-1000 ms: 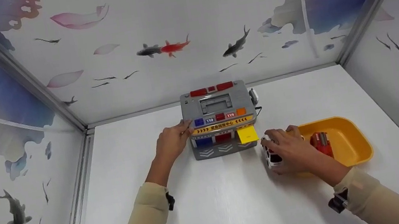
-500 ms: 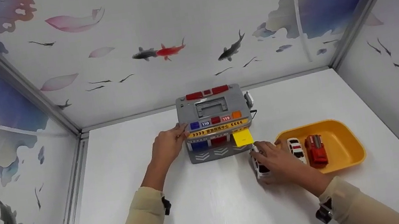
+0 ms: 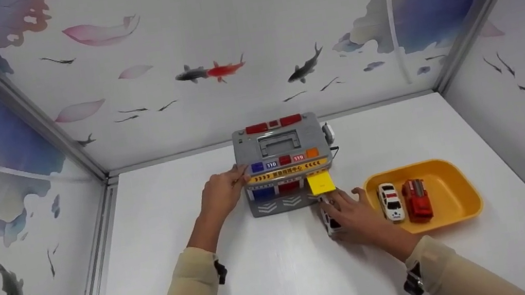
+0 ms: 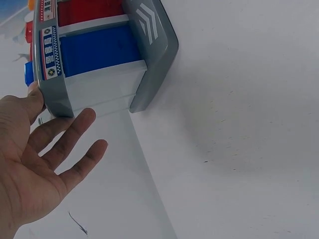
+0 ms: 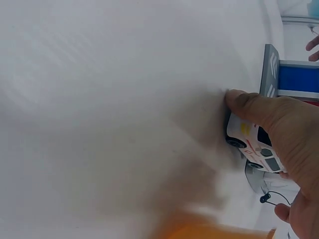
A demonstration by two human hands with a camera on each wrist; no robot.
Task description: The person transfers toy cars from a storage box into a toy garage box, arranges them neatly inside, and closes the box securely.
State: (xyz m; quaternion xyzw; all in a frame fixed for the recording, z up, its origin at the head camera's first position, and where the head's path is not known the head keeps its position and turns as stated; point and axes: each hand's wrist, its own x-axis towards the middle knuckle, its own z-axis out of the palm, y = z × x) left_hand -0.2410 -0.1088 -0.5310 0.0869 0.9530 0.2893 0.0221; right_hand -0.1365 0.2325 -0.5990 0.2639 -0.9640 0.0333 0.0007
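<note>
A grey toy garage (image 3: 247, 149) stands near the back wall, with blue and red doors along its front and a yellow door (image 3: 321, 183) raised at the right. My left hand (image 3: 220, 193) pinches the roof's front left corner. In the left wrist view the thumb lies over the roof edge (image 4: 57, 102), with other fingers below and spread. My right hand (image 3: 361, 216) grips a small white toy car (image 5: 251, 147) with red markings. It is at the garage's front edge, just under the yellow door; the hand covers much of it.
A yellow tray (image 3: 473, 199) to the right holds a white toy police car (image 3: 390, 204) and a red toy fire truck (image 3: 417, 202). White printed panels (image 3: 255, 96) enclose the white table (image 3: 262, 283) at the back and sides.
My right hand has carried the white toy car left from beside the tray to the garage's front, below the yellow door. The left hand keeps its hold on the roof corner.
</note>
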